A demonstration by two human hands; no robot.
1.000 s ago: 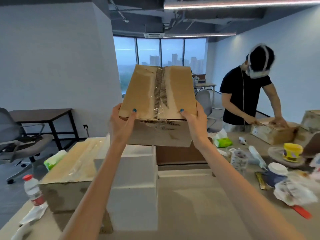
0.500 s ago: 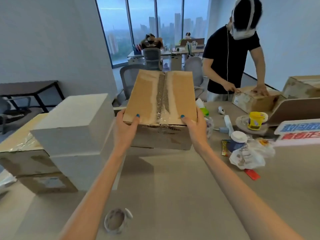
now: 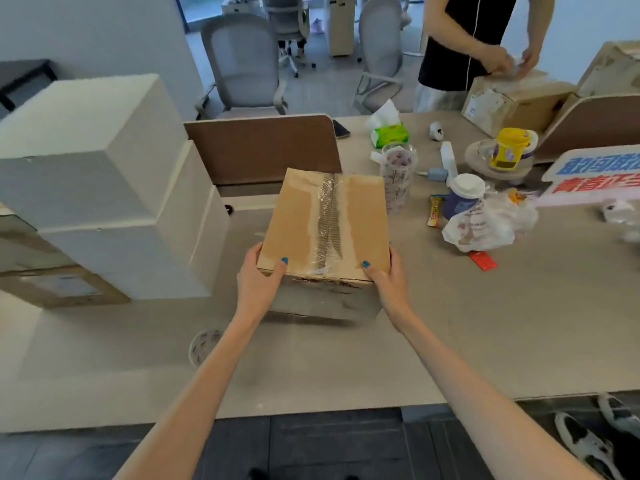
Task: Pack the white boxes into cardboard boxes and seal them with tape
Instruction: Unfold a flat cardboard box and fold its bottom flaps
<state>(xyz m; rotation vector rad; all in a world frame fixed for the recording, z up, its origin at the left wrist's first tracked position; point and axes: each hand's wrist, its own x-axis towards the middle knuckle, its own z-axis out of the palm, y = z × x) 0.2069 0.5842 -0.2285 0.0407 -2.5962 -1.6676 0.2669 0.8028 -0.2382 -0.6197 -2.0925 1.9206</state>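
A closed cardboard box (image 3: 298, 223) with clear tape along its torn top seam sits in the middle of the grey table (image 3: 485, 323), its near bottom edge slightly lifted. My left hand (image 3: 258, 282) grips its near left corner and my right hand (image 3: 386, 282) grips its near right corner, thumbs on top. Two white boxes (image 3: 104, 188) are stacked at the left, resting partly on other cardboard boxes (image 3: 65, 285). A roll of tape (image 3: 204, 344) lies on the table beside my left forearm.
A brown divider panel (image 3: 263, 147) stands behind the box. At the right lie a plastic cup (image 3: 398, 178), a tissue pack (image 3: 389, 133), a lidded cup, a plastic bag (image 3: 485, 223) and a yellow tub (image 3: 509, 147). Another person (image 3: 467, 39) handles a cardboard box (image 3: 512, 102) at the far right.
My hands have lowered the cardboard box from chest height down onto the table in front of the divider. My view has tilted downward with it.
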